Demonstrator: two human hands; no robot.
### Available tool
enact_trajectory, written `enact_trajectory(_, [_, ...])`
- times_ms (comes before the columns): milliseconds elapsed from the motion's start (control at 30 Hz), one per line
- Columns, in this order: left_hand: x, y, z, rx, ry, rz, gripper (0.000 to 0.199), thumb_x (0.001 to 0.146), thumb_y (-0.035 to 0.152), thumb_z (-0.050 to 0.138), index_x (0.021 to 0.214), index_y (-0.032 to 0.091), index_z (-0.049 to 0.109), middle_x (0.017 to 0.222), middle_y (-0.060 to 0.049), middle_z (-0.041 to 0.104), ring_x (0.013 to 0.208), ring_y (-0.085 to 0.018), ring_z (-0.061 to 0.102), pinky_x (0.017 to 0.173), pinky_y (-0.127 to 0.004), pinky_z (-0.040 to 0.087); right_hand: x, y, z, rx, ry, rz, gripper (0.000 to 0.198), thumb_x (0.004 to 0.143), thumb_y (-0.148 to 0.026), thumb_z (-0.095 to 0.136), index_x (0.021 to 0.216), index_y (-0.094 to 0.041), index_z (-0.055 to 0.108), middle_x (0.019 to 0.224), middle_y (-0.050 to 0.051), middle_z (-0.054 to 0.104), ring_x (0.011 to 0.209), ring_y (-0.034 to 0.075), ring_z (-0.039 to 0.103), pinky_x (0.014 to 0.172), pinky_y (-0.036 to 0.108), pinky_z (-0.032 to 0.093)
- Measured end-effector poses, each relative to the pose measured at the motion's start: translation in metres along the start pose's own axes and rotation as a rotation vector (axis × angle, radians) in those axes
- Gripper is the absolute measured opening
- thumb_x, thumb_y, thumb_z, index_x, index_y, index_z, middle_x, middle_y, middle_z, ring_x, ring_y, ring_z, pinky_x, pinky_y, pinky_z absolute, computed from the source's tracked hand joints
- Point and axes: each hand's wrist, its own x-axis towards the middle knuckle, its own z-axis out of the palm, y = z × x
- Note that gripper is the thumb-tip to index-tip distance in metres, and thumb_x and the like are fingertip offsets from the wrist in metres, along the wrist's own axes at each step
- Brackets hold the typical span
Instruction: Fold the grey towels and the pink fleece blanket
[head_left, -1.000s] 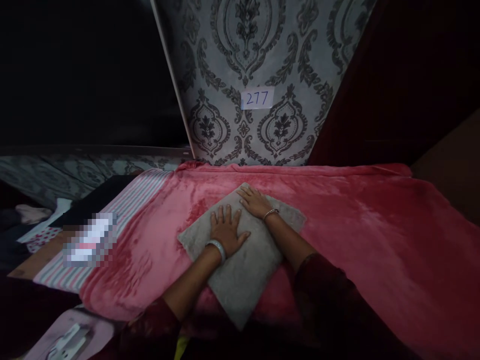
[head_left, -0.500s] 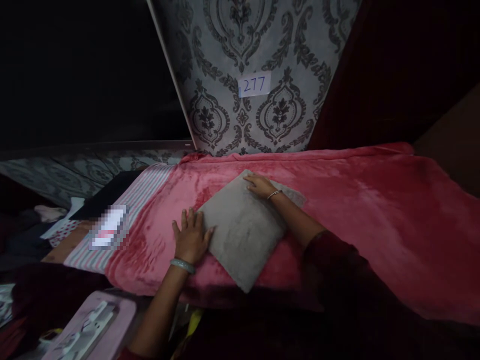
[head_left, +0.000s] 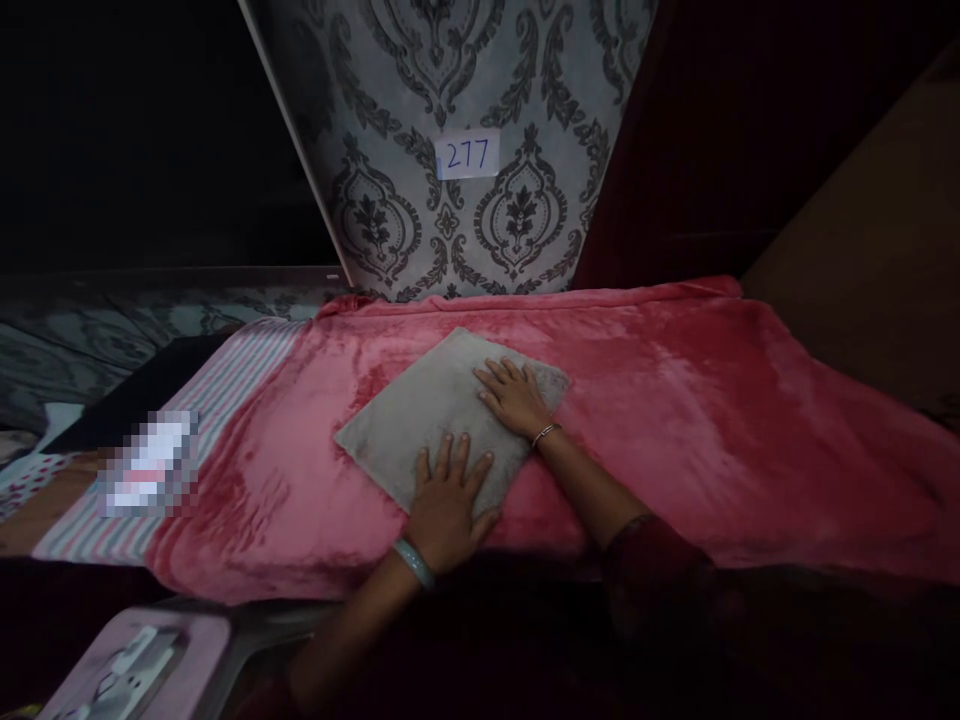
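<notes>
A grey plush square of cloth lies flat, turned like a diamond, on the pink-red fleece blanket. My left hand rests on its near part with the fingers spread, a pale green bangle at the wrist. On the right part of the square, my right hand lies flat with fingers apart; a thin bracelet circles that wrist. The near corner of the square is hidden under my left hand. Neither hand grips anything.
A striped cloth lies along the blanket's left side, with a blurred-out item on it. A pink board with a white device stands at the lower left. Behind are a dark screen and a wall paper marked 277.
My left hand has moved right from beside the grey square onto its near part. My right hand has shifted from the far corner toward the right part. The view has turned slightly right.
</notes>
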Motion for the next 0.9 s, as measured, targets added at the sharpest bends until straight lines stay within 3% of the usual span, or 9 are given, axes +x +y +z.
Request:
enact_trajectory(133, [-0.025, -0.012, -0.001, -0.108, 0.070, -0.090, 0.069, 0.085, 0.043, 0.064, 0.150, 0.025, 0.049, 0.163, -0.016, 0.031, 0.152, -0.042, 0.020, 0.120, -0.068, 0.007, -0.001, -0.001, -0.001, 0.009, 0.010, 0.010, 0.054, 0.105, -0.048, 0.032, 0.156, -0.031, 0.039, 0.165, 0.004, 0.029, 0.152, 0.032, 0.019, 0.121, 0.059, 0.014])
enact_trajectory(233, [-0.047, -0.026, 0.000, -0.337, 0.189, -0.201, 0.064, 0.085, 0.041, 0.064, 0.145, 0.021, 0.055, 0.163, -0.016, 0.033, 0.154, -0.038, 0.018, 0.123, -0.062, 0.007, -0.001, -0.001, 0.001, 0.015, 0.018, 0.002, 0.054, 0.105, -0.049, 0.032, 0.155, -0.031, 0.040, 0.165, 0.005, 0.029, 0.152, 0.031, 0.021, 0.121, 0.059, 0.014])
enact_trajectory(333, [-0.064, -0.038, -0.008, -0.766, 0.447, -0.482, 0.064, 0.078, 0.039, 0.073, 0.138, 0.023, 0.060, 0.165, -0.012, 0.029, 0.154, -0.033, 0.018, 0.126, -0.053, 0.011, 0.006, 0.007, 0.001, 0.030, 0.014, -0.012, 0.055, 0.103, -0.049, 0.036, 0.154, -0.029, 0.042, 0.164, 0.007, 0.031, 0.151, 0.031, 0.024, 0.120, 0.057, 0.016])
enact_trajectory(400, [-0.070, -0.043, -0.018, -1.162, 0.606, -0.730, 0.062, 0.074, 0.035, 0.076, 0.134, 0.026, 0.061, 0.162, -0.009, 0.037, 0.152, -0.031, 0.028, 0.126, -0.049, 0.019, 0.017, 0.017, -0.004, 0.049, 0.039, 0.034, 0.058, 0.101, -0.047, 0.043, 0.155, -0.025, 0.040, 0.164, 0.010, 0.032, 0.151, 0.031, 0.025, 0.120, 0.055, 0.018])
enact_trajectory(500, [-0.071, -0.049, -0.033, -1.724, 0.676, -0.977, 0.050, 0.074, 0.022, 0.069, 0.124, 0.024, 0.064, 0.145, -0.009, 0.058, 0.138, -0.027, 0.050, 0.122, -0.046, 0.032, 0.038, 0.038, -0.014, 0.149, 0.055, 0.163, 0.065, 0.098, -0.039, 0.048, 0.158, -0.018, 0.033, 0.163, 0.014, 0.033, 0.149, 0.029, 0.029, 0.120, 0.046, 0.024])
enact_trajectory(567, [-0.069, -0.054, -0.037, -1.917, 0.675, -1.060, 0.040, 0.073, 0.016, 0.064, 0.112, 0.020, 0.067, 0.132, -0.011, 0.066, 0.130, -0.026, 0.058, 0.119, -0.046, 0.039, 0.053, 0.051, -0.019, 0.220, 0.011, 0.222, 0.066, 0.097, -0.035, 0.050, 0.157, -0.014, 0.034, 0.156, 0.017, 0.042, 0.143, 0.027, 0.041, 0.115, 0.040, 0.033])
enact_trajectory(700, [-0.065, -0.067, -0.035, -2.004, 0.604, -1.097, 0.028, 0.077, 0.015, 0.061, 0.103, 0.020, 0.069, 0.123, -0.011, 0.071, 0.123, -0.025, 0.063, 0.116, -0.045, 0.044, 0.078, 0.068, -0.024, 0.272, -0.061, 0.266, 0.054, 0.096, -0.034, 0.053, 0.145, -0.013, 0.052, 0.138, 0.017, 0.061, 0.125, 0.027, 0.059, 0.101, 0.033, 0.046])
enact_trajectory(900, [-0.054, -0.065, -0.051, -1.973, 0.606, -1.114, 0.022, 0.078, 0.010, 0.062, 0.098, 0.019, 0.064, 0.110, -0.008, 0.074, 0.109, -0.020, 0.070, 0.110, -0.042, 0.050, 0.102, 0.075, -0.021, 0.332, -0.164, 0.261, 0.035, 0.091, -0.037, 0.060, 0.115, -0.014, 0.073, 0.115, 0.010, 0.074, 0.104, 0.022, 0.067, 0.085, 0.026, 0.049])
